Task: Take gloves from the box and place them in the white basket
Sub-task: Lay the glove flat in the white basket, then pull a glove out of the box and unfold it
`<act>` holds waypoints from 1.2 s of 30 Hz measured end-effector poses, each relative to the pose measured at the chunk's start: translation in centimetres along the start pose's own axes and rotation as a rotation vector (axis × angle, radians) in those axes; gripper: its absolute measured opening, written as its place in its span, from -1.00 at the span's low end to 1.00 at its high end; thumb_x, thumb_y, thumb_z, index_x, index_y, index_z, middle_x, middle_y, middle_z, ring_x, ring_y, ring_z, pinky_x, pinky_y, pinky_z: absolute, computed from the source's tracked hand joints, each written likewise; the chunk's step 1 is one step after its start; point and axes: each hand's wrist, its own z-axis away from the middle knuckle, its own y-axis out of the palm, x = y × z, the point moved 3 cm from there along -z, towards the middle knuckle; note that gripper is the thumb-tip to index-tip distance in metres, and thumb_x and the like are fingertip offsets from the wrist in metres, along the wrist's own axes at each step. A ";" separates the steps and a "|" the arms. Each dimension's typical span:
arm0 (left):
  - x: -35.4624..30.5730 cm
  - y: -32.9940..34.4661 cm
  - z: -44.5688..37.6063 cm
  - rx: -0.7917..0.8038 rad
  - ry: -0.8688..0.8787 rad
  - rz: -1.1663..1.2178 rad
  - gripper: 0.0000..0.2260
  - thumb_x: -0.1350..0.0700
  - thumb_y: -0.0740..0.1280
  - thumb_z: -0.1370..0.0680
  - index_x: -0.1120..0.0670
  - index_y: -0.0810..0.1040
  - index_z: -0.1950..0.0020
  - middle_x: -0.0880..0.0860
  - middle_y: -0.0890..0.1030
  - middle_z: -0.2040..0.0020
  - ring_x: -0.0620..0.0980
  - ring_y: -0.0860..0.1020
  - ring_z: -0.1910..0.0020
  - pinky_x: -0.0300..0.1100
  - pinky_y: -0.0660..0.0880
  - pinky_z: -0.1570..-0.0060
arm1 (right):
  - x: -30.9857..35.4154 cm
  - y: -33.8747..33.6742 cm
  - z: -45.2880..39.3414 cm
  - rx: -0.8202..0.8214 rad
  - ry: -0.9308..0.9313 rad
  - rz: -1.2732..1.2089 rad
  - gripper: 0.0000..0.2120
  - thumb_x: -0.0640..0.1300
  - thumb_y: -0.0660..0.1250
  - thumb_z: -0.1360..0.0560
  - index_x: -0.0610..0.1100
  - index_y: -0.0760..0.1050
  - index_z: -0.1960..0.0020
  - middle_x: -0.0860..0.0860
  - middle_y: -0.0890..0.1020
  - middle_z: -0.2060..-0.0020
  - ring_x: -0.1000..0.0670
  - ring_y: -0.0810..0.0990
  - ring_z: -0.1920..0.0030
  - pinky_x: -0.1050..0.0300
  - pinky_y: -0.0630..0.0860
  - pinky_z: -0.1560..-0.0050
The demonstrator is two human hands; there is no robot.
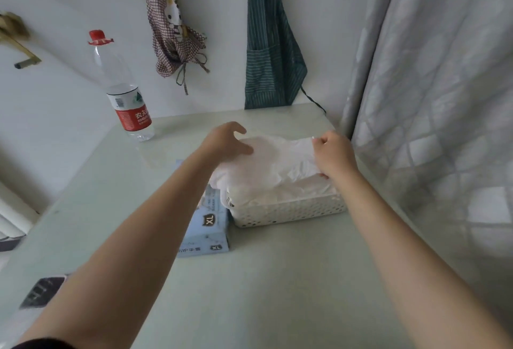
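White plastic gloves (272, 160) lie heaped over the white basket (288, 211), which sits on the pale tabletop (263, 279) near its right edge, just beside a quilted curtain (433, 126). Touching the basket's left side lies the blue box (206, 233). Bare tabletop spreads in front. Left hand (226, 142) rests on the heap, fingers relaxed; right hand (334, 154) pinches the gloves' right end.
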 end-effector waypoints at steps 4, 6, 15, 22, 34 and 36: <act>-1.9 3.2 1.3 -0.233 0.222 -0.187 -0.70 0.06 0.33 -0.56 0.01 0.51 -0.29 0.06 0.50 -0.21 0.07 0.57 0.00 -0.06 0.54 0.00 | -2.0 -0.6 -0.3 -0.077 -0.132 0.223 -0.78 -0.10 0.17 -0.63 -0.24 0.47 -0.07 -0.23 0.61 0.01 -0.23 0.57 -0.02 0.08 0.29 0.19; -2.9 4.5 2.3 -0.219 0.368 -0.113 -0.78 0.01 0.29 -0.59 0.01 0.57 -0.21 0.04 0.53 -0.18 0.06 0.57 -0.02 -0.03 0.52 -0.08 | -2.1 -0.2 0.0 -0.080 -0.166 0.301 -0.77 -0.08 0.16 -0.64 -0.23 0.46 -0.11 -0.23 0.61 0.01 -0.24 0.57 -0.02 0.07 0.29 0.19; -1.6 10.0 3.1 0.275 0.279 -0.559 -0.35 -0.43 0.07 -0.52 -0.21 0.11 -0.55 -0.04 0.08 -0.59 0.04 0.03 -0.56 0.21 -0.02 -0.48 | -2.1 -0.2 0.5 -0.080 -0.269 0.652 -0.78 -0.38 0.13 -0.54 -0.23 0.42 -0.14 -0.14 0.63 0.04 -0.18 0.64 0.06 0.12 0.28 0.28; -1.2 9.7 3.7 0.280 0.201 -0.558 -0.24 -0.59 0.03 -0.36 -0.38 0.01 -0.51 -0.03 -0.14 -0.61 0.23 -0.16 -0.57 0.32 -0.14 -0.46 | -2.2 -0.1 0.6 -0.124 -0.214 0.727 -0.75 -0.39 0.15 -0.50 -0.16 0.50 -0.04 -0.08 0.66 0.06 -0.13 0.64 0.02 0.10 0.30 0.07; 0.2 1.2 3.6 -0.181 0.253 -0.075 -0.74 -0.01 0.16 -0.64 -0.04 0.62 -0.16 0.02 0.56 -0.12 0.04 0.52 -0.10 -0.10 0.44 -0.06 | 2.3 0.5 1.9 -0.293 -0.411 0.654 -0.86 -0.38 0.28 -0.41 -0.24 0.51 0.06 -0.19 0.56 0.09 -0.21 0.54 0.11 -0.03 0.36 0.07; 1.9 -0.6 3.9 -0.244 0.173 -0.027 -0.75 0.09 0.16 -0.61 0.00 0.64 -0.09 0.03 0.59 -0.07 0.02 0.56 0.09 -0.16 0.43 0.08 | 5.0 1.6 2.8 -0.238 -0.520 0.568 -0.90 -0.34 0.24 -0.47 -0.23 0.50 0.05 -0.16 0.55 0.11 -0.19 0.52 0.15 0.00 0.33 0.12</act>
